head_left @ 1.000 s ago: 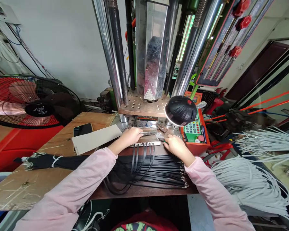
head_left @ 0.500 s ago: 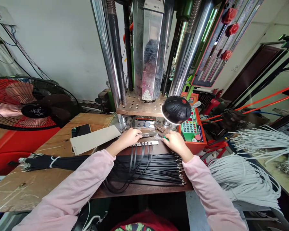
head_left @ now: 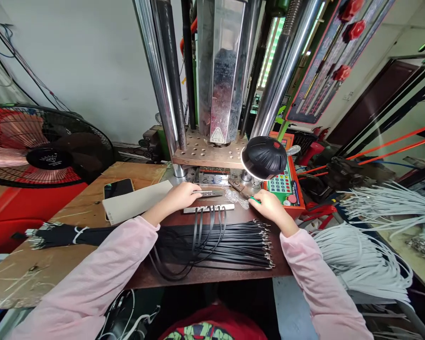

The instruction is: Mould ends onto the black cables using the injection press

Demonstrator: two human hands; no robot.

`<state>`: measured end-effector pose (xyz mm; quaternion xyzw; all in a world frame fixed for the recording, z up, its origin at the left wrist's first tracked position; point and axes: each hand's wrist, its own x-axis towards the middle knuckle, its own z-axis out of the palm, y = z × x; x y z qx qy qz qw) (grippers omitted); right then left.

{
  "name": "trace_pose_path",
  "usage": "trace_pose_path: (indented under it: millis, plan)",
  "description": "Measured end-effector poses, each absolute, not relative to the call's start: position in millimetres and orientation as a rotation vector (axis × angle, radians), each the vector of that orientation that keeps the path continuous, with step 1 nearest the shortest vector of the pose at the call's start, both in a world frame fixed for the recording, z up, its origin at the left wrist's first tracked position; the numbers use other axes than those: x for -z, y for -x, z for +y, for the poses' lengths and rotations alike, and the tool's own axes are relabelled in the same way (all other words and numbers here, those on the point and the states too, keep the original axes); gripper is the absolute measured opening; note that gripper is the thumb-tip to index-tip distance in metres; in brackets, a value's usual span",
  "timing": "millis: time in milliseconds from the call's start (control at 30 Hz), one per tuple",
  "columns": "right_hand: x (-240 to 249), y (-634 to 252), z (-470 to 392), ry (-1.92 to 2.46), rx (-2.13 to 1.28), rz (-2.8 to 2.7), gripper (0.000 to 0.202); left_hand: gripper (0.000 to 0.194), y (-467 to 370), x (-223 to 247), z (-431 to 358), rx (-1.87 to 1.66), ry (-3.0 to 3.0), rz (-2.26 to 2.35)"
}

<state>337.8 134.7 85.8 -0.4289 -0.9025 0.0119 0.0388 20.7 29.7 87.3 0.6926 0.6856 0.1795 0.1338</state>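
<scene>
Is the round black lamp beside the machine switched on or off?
On. The round black lamp shows a bright white rim of light along its lower edge, facing down toward the brown work table.

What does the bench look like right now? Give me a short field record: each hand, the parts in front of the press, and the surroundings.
left hand: left hand rests on a thin metal strip below the press
right hand: right hand grips a green-handled tool, tip toward clear plastic scrap
fixture: metal bar with black cables looped out of it
press: vertical press, copper plate raised
lamp: black lamp lit
left side: phone, fan
right side: white cables
</scene>
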Motion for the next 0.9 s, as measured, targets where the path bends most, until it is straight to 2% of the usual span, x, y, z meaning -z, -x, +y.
trace_pose_path:
  millis: [267,467,633,900]
  plan:
    - [-80.4,-312.7,115.5,1.249,0.114,-2.953,0.038,0.034,-52.3,-80.5,47.8,-0.469,-2.031,1.982]
    - [-87.0,-339.3,118.3,1.294,0.056,-2.991,0.032,0.032,-44.3,-80.0,45.1,-0.459,-2.012,1.981]
    - [-94.5,-372.0,119.7,1.251,-0.075,-2.808,0.038,0.033,-42.3,-74.8,44.0,-0.617,-1.961,1.901]
    - [-82.0,-375.4,111.1,1.282,-0.070,-2.837,0.036,0.031,-45.8,-73.8,41.2,-0.601,-1.965,1.948]
